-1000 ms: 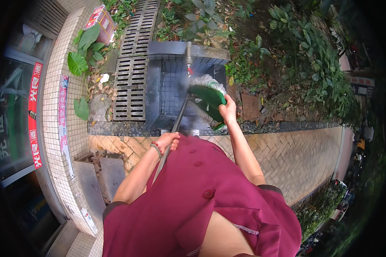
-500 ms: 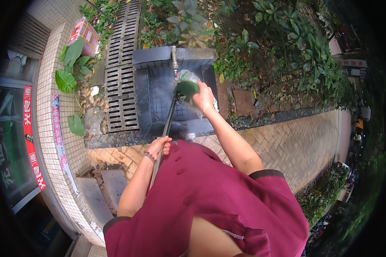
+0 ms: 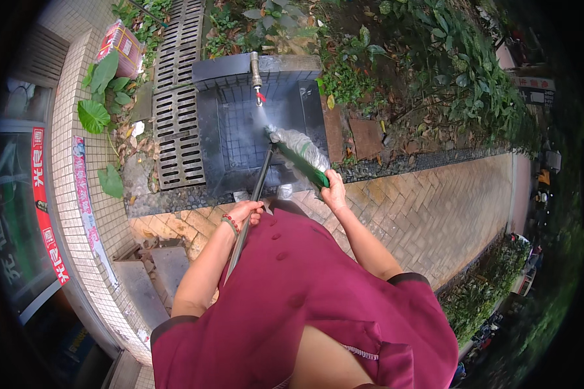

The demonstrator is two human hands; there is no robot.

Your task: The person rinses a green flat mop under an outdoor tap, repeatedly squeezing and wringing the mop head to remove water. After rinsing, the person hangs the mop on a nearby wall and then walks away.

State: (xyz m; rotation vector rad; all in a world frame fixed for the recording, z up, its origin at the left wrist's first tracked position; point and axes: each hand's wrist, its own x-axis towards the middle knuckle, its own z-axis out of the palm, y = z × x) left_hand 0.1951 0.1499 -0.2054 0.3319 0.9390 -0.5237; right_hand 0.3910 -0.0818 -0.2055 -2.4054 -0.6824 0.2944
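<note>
A mop slants across the tiled outdoor sink (image 3: pixel 214 152), its green head plate (image 3: pixel 308 167) fringed with pale, wet-looking strands (image 3: pixel 303 146). My left hand (image 3: pixel 245 212), with a beaded bracelet at the wrist, is closed round the grey mop pole (image 3: pixel 261 176) close to my body. At the head plate's near right edge, my right hand (image 3: pixel 334 191) grips the rim and tilts it. Above the far tip of the strands stands a metal tap (image 3: pixel 256 71) with a red handle; a whitish spray shows beneath it.
Slotted drain grates (image 3: pixel 177 136) run along the sink's left side. A tied-up package (image 3: pixel 121 48) lies by the tiled wall (image 3: pixel 71 123). Leafy plants (image 3: pixel 435 84) grow beyond and to the right. Brick paving (image 3: pixel 409 201) stretches right, and a concrete slab (image 3: pixel 139 292) lies lower left.
My right hand has drawn the mop head's edge toward me and to the right, away from the tap. The plate now slants, with the strands spread along it. My left hand still holds the pole.
</note>
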